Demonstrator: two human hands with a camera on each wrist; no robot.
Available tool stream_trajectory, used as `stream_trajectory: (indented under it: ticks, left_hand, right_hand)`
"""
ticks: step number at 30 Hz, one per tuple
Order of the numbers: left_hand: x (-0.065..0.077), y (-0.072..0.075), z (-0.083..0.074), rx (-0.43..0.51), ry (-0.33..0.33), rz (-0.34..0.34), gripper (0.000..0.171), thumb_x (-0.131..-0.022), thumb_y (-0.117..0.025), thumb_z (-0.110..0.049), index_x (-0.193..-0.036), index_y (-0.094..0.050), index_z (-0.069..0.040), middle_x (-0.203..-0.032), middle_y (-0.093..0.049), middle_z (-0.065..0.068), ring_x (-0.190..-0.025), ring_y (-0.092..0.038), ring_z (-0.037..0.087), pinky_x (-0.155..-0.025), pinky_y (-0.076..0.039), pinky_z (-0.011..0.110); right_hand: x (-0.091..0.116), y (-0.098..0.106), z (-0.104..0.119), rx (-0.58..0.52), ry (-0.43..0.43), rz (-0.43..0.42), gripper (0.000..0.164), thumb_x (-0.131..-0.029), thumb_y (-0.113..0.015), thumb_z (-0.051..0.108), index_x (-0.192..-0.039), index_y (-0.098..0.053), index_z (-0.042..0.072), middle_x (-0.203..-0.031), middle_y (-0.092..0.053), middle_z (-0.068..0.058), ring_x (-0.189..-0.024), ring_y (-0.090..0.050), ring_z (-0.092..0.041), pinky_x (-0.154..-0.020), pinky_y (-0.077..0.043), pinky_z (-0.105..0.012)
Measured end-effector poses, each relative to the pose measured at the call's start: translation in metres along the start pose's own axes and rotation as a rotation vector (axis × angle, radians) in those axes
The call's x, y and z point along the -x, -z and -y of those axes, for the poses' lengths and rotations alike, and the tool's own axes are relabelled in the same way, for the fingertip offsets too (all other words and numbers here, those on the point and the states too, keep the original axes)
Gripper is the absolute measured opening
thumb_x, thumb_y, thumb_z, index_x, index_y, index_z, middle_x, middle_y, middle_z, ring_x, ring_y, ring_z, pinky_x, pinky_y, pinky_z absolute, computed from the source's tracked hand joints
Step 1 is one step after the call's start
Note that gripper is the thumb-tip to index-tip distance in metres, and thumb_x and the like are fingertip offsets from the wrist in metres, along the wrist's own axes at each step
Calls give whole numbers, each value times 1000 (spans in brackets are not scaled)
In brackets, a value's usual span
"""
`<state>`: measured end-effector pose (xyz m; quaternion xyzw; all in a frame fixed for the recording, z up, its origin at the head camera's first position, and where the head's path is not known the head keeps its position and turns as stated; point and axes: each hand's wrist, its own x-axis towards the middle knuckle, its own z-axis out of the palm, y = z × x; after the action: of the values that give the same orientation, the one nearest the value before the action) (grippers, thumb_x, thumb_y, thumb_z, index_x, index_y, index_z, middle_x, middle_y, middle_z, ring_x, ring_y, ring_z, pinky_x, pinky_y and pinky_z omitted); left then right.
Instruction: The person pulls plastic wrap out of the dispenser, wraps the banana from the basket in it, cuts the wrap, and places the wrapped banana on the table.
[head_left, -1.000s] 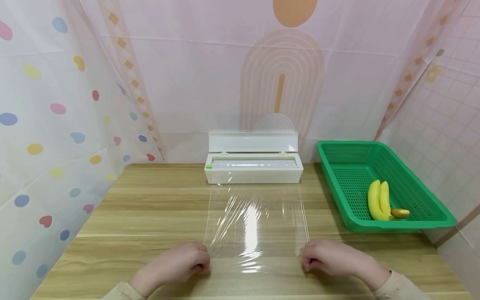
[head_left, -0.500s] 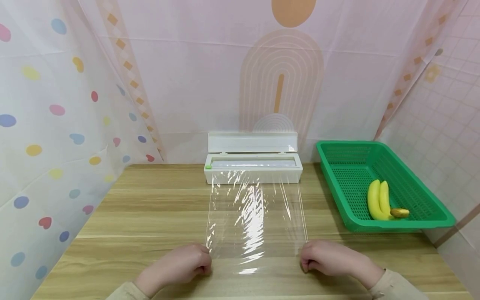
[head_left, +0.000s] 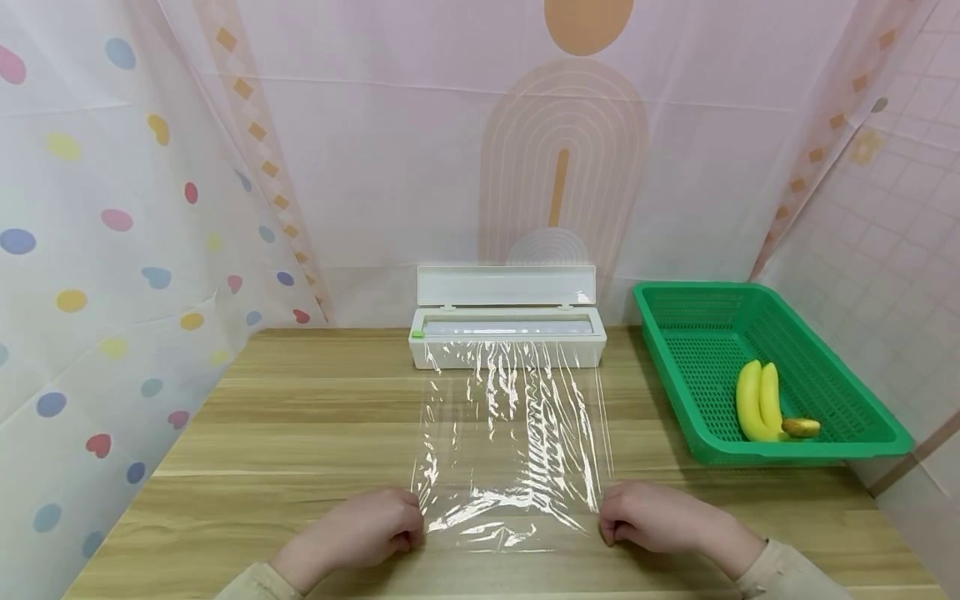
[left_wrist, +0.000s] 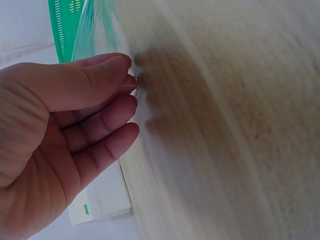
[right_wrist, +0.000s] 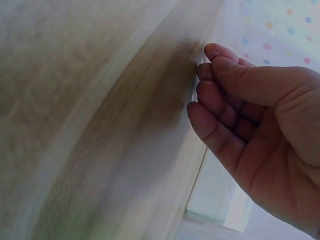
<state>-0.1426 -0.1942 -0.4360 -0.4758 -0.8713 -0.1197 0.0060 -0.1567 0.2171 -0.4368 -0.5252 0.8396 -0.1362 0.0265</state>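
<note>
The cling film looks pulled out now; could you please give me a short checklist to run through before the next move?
1. Left hand pinches the cling film corner: ok.
2. Right hand pinches the other corner: ok.
3. Film smooth: not ok, wrinkled.
4. Film joined to the dispenser: ok, uncut.
5. Dispenser lid open: ok.
6. Bananas ready in the green basket: ok.

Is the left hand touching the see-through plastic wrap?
Touching. The left wrist view shows the left hand pinching the clear plastic wrap's corner between thumb and fingers.
</note>
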Motion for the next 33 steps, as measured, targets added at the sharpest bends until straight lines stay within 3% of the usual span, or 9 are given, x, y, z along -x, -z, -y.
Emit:
stream_trajectory:
  ticks: [6, 11, 16, 21, 27, 33]
  left_hand:
    - [-3, 7, 1, 82, 31, 27, 19, -75, -79, -5, -75, -68, -20, -77, -54, -18, -72, -51, -4, -65, -47, 15]
    - [-10, 20, 11, 101, 45, -16, 19, -79, -76, -4, -75, -65, -18, -77, -54, -16, -70, -49, -3, -63, -47, 17]
    - [-20, 25, 26, 6, 62, -132, 17, -79, -77, -2, -79, -67, -16, -80, -59, -10, -73, -55, 3, -64, -51, 23]
    - [-31, 19, 43, -116, 56, -212, 17, -76, -81, -4, -87, -70, -11, -92, -66, -1, -84, -63, 15, -76, -56, 33]
    - [-36, 9, 56, -186, 90, -168, 40, -77, -83, -17, -113, -69, -4, -125, -64, 18, -115, -60, 36, -99, -48, 53]
    - [-36, 4, 61, -205, 135, -112, 49, -81, -80, -28, -122, -66, -6, -136, -57, 20, -126, -52, 39, -104, -41, 57]
  right_hand:
    - [0, -1, 0, 7, 6, -6, 20, -84, -74, 8, -79, -64, 24, -80, -53, 19, -76, -51, 5, -67, -44, -11]
    - [0, -1, -1, 9, 22, -14, 22, -83, -75, 6, -79, -63, 24, -79, -52, 19, -75, -49, 5, -66, -43, -9]
    - [0, -2, -1, 11, 32, -21, 22, -83, -75, 6, -79, -63, 24, -80, -53, 19, -76, -50, 5, -66, -43, -9]
    - [0, -2, -1, 5, 41, -24, 22, -82, -75, 4, -79, -64, 24, -81, -54, 19, -77, -51, 5, -67, -43, -9]
    - [1, -1, 0, -2, 49, -34, 24, -80, -76, 4, -79, -63, 23, -80, -52, 19, -75, -49, 6, -66, -41, -7]
    - [2, 0, 0, 2, 37, -32, 23, -81, -77, 7, -79, -62, 23, -80, -51, 19, -75, -49, 6, -66, -42, -9]
